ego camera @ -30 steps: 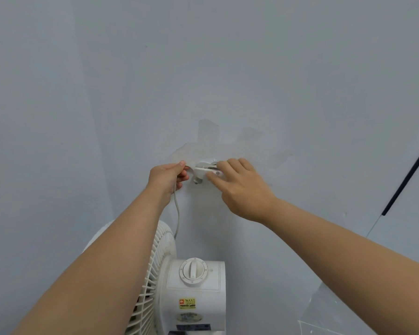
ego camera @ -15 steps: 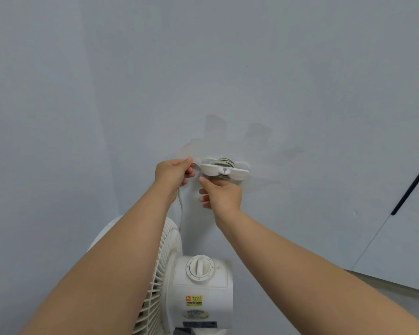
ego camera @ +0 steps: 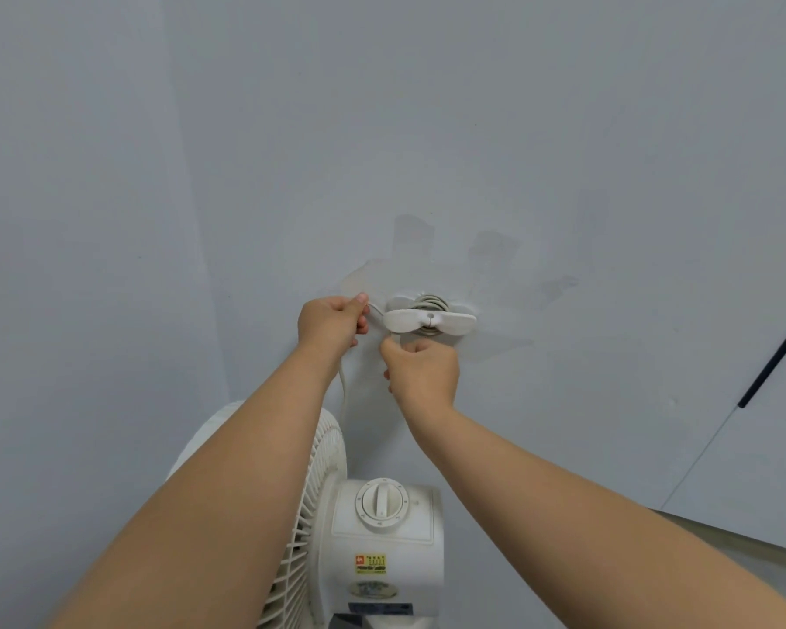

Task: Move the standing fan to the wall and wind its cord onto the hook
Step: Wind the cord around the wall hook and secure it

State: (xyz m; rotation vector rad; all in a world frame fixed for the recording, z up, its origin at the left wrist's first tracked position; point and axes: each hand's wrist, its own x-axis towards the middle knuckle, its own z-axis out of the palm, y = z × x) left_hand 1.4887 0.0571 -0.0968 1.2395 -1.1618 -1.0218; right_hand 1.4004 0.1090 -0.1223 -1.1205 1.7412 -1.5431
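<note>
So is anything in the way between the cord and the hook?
Nothing visible is. The left hand pinches the cord right beside the hook, which already carries wound loops; the right hand sits curled under it.

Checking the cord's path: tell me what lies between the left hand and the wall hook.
In the head view, a short stretch of white cord runs from the left hand to the hook, over bare wall.

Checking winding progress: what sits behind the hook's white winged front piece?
Several loops of cord sit wound behind the front piece of the hook. Their stem and the cord's end are hidden; the right hand curls just below.
</note>
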